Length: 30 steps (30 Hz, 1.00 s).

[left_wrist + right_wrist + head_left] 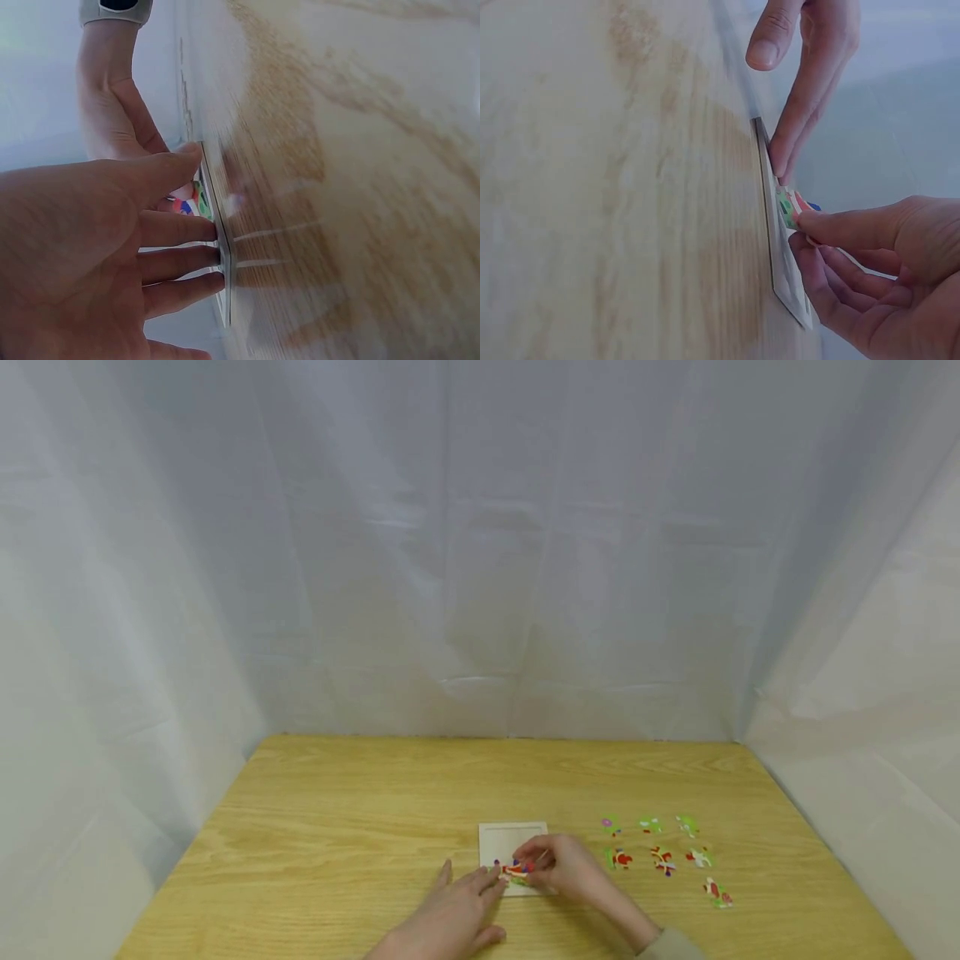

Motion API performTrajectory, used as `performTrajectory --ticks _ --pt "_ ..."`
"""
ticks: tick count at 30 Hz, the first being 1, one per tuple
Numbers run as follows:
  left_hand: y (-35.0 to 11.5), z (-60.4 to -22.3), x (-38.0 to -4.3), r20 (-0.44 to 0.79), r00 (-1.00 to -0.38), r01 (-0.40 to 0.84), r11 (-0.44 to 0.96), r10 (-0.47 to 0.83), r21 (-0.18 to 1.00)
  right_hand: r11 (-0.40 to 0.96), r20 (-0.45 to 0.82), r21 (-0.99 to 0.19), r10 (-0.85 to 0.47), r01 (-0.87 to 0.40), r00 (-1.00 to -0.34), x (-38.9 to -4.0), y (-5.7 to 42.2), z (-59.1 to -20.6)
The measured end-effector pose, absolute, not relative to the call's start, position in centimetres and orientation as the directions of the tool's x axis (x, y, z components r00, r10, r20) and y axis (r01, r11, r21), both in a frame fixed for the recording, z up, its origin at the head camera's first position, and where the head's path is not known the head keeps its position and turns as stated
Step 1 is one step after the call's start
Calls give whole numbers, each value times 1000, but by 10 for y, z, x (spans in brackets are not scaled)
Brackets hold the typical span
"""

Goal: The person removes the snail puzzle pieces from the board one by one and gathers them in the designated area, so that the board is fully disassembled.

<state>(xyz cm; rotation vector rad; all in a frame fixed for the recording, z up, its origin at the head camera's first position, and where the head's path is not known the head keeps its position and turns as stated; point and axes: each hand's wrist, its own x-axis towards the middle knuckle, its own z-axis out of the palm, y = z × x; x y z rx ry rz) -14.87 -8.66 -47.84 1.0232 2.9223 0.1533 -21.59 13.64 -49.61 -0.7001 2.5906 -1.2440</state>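
A small pale wooden puzzle tray [502, 837] lies flat near the front of the table. Colourful jigsaw pieces [516, 882] sit in its lower part, partly covered by the hands. From the right, my right hand [566, 867] pinches a red and blue puzzle piece [801, 204] between thumb and fingers, at the pieces in the tray. My left hand [459, 910] reaches in from the left with its fingers extended, the fingertips [214, 229] touching the tray's edge or the pieces there. Exactly which piece they touch is hard to tell.
Several loose jigsaw pieces lie in rows to the right of the tray, among them a red and green one [621, 859], a red and blue one [662, 862] and a nearer one [717, 892]. White sheeting [480, 610] encloses the wooden table [337, 810] at the back and sides.
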Motion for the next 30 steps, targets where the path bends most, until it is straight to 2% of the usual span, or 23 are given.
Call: performTrajectory --ticks 17,26,30 --pt "-84 -476 -151 -40 -785 606 779 619 161 492 138 -795 -424 -356 -895 -228 156 -485" --pt "-83 -477 -152 -75 -788 590 784 611 191 430 115 -852 -406 -300 -907 -229 175 -481" --pt "-84 -476 -153 -68 -783 597 778 618 196 447 112 -847 -379 -287 -919 -229 189 -479"
